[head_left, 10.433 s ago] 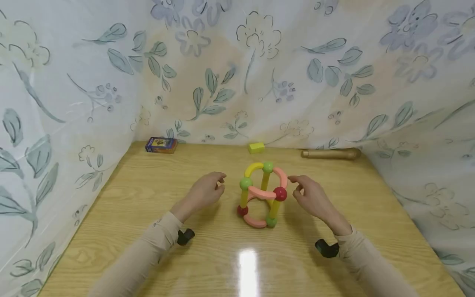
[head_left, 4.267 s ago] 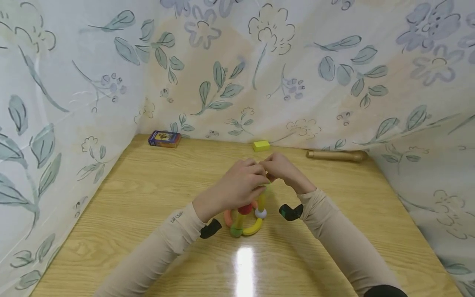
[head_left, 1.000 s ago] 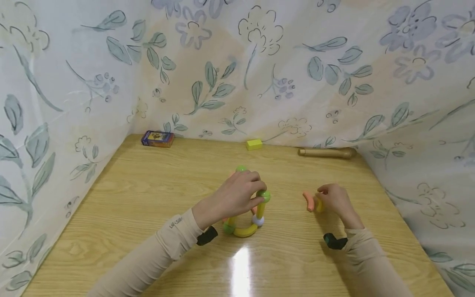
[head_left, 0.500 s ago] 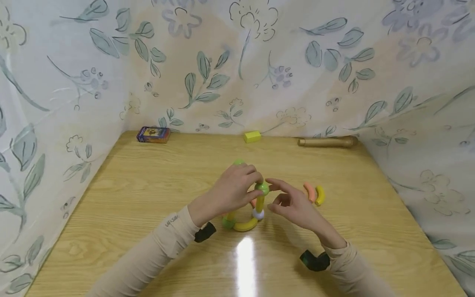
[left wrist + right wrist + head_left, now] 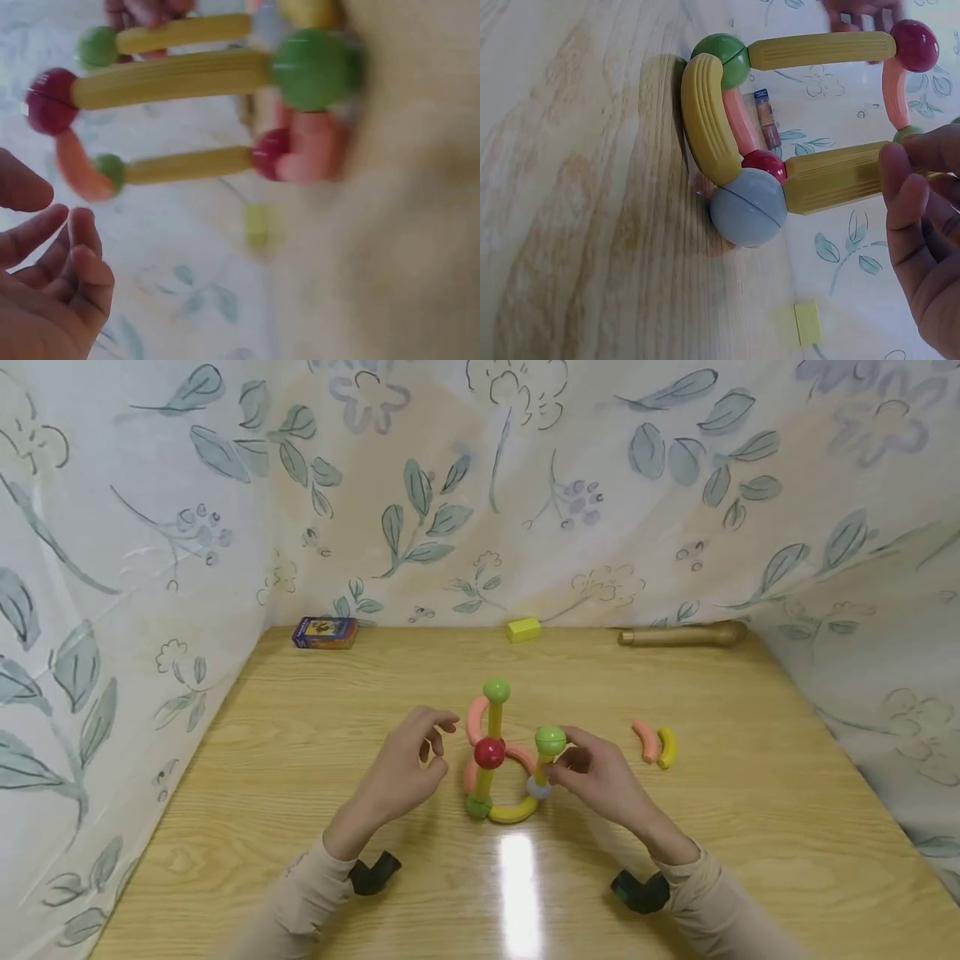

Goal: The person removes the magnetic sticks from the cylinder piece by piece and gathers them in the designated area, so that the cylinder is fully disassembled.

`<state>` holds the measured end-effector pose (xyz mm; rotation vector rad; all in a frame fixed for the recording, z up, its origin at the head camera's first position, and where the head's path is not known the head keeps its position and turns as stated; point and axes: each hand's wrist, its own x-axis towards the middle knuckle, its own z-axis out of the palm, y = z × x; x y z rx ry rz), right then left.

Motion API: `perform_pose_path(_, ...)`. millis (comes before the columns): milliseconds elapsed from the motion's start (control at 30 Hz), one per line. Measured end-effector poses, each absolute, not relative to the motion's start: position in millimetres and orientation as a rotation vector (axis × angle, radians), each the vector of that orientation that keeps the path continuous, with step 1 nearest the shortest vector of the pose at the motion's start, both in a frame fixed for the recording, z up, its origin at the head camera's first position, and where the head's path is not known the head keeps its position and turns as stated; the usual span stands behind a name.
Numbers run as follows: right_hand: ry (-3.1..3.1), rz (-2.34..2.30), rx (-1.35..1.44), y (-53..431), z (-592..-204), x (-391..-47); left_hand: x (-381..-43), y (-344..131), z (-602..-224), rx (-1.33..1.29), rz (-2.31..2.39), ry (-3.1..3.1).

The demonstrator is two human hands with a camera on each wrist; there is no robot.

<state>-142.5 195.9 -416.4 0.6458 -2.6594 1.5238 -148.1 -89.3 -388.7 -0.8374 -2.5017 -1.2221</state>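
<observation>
Currently, the ball-and-bar frame [image 5: 483, 787] stands upright on the wood-grain surface [image 5: 300, 802], between my two hands. Its balls are smooth, glossy spheres; the grey ball [image 5: 748, 208] at the front right of the base shows a seam line. The upright bars are straight and yellow, with lengthwise ribs. The yellow base bar [image 5: 707, 120] is ribbed too, but curved, and joins the grey ball to the green base ball [image 5: 721, 60]. At the top, a curved salmon bar [image 5: 476, 720] links the red ball [image 5: 490, 752] to the rear green ball [image 5: 497, 690].

My right hand [image 5: 603, 781] pinches the front-right upright [image 5: 836, 178] just below the front-right green ball [image 5: 551, 740]. My left hand [image 5: 401, 768] is beside the frame, apart from it and holding nothing, with a moderate gap between thumb and fingers.

Compared with half a second ago, my left hand has moved off the frame's top, exposing the red ball, and my right has closed onto the upright. The loose salmon bar [image 5: 645, 741] and loose yellow bar [image 5: 667, 748], both arc-shaped, remain side by side on the surface, to the right.
</observation>
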Motion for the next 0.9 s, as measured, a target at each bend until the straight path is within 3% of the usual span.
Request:
perform_pose_path(433,-2.636,1.693,0.661,194,-416,-143,-141,-77,-435,-0.962,-1.388,-2.664)
perform_pose_path(900,-2.678,1.735,0.563,195,-412,-141,-140,-70,-439,-0.98,-1.327,-2.648)
